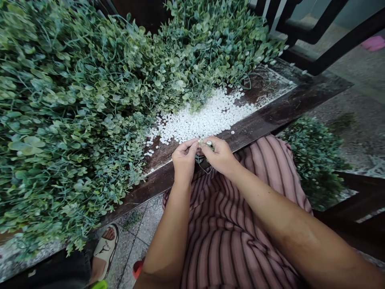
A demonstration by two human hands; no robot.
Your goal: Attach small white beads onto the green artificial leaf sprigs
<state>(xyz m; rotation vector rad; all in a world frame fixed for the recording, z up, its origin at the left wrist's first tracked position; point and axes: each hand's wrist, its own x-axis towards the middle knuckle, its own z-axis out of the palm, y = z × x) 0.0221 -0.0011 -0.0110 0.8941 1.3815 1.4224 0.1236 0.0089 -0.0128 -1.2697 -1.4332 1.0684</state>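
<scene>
My left hand point(184, 160) and my right hand point(221, 155) meet at the front edge of a dark wooden bench, fingertips pinched together. Between them they grip a small green plastic plant sprig point(199, 159), its thin stem hanging below. A white button-like piece point(209, 143) shows at my right fingers; whether it is fixed to the sprig I cannot tell. Just beyond my hands lies a spread pile of small white round pieces point(201, 120). My fingers hide most of what they hold.
Heaped artificial greenery point(75, 88) covers the bench's left and back. More greenery point(315, 156) sits low at the right. A dark wooden armrest point(315, 60) rises at the back right. Another person's sandalled foot point(105, 249) is at lower left.
</scene>
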